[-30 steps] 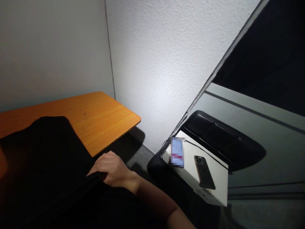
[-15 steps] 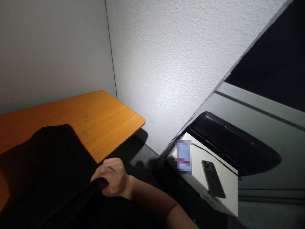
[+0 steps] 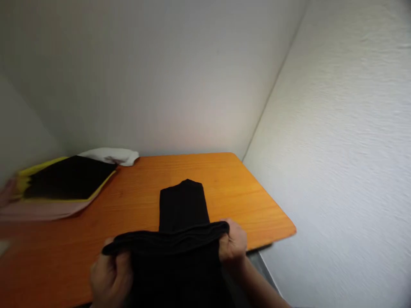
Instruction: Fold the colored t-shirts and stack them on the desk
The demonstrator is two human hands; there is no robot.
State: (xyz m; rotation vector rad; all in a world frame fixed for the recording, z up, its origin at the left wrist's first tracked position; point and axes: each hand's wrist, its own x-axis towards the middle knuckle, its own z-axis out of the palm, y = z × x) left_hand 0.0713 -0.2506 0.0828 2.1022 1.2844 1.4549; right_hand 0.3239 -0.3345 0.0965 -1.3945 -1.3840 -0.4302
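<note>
A folded black garment [image 3: 183, 207] lies partly on the orange wooden table [image 3: 224, 179], its narrow far part flat. The near part is lifted and folds down over the table's front edge. My left hand [image 3: 111, 273] is closed on the left end of the raised layered edge. At the right end of that edge, the fingers of my right hand [image 3: 233, 244] are wrapped round the cloth. Between my hands the edge is stretched nearly straight. What kind of garment it is cannot be made out.
At the table's left lies a pile of cloth with a black piece [image 3: 73, 177], a yellow piece [image 3: 24, 182], a pink piece [image 3: 48, 209] and a white piece [image 3: 112, 155]. A blurred hand [image 3: 8, 192] touches the pile's left side. White walls [image 3: 340, 149] stand behind and right.
My view has swung left, away from the chair with the white box and phones. My left hand has come into view, gripping the black garment, which now lies straighter on the table.
</note>
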